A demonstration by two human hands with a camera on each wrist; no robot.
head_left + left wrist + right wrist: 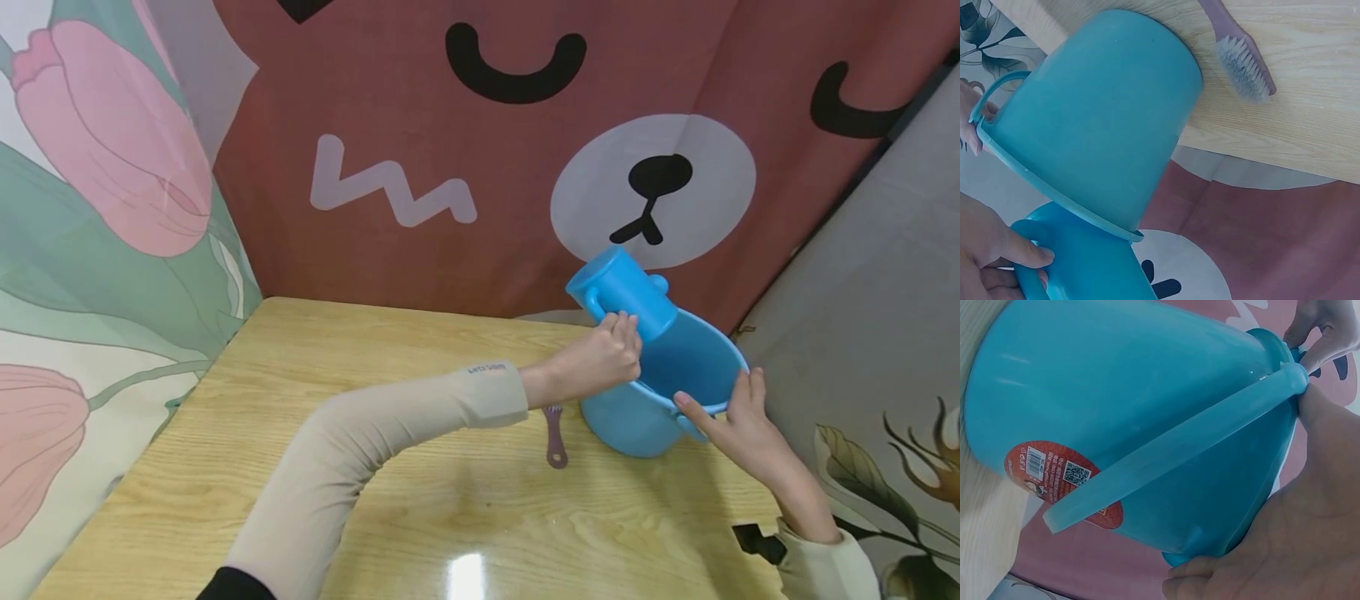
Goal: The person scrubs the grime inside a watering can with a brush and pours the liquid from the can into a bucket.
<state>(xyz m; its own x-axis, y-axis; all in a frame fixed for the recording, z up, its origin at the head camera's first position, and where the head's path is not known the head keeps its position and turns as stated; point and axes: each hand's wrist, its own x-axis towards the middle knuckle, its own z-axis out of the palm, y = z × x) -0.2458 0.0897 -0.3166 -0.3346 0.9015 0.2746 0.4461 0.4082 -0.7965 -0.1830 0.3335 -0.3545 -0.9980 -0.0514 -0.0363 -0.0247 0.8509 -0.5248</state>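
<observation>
A light-blue bucket (630, 421) rests on the table at the right, its mouth facing up. My right hand (742, 425) holds the bucket by its near right rim, thumb and fingers spread along the edge. In the right wrist view the bucket's carrying handle (1172, 447) hangs across its side. My left hand (611, 354) grips the looped handle of a brighter blue mug (633, 292), which is tilted over the far left part of the bucket's rim. In the left wrist view the thumb presses on the mug (1094, 259), overlapping the bucket's rim.
A purple brush (555, 437) with pale bristles lies on the wooden table (420, 500), left of the bucket and partly hidden by the left forearm. A brown curtain with a bear face (390, 250) hangs behind the table; a grey patterned cloth (862, 333) hangs at the right.
</observation>
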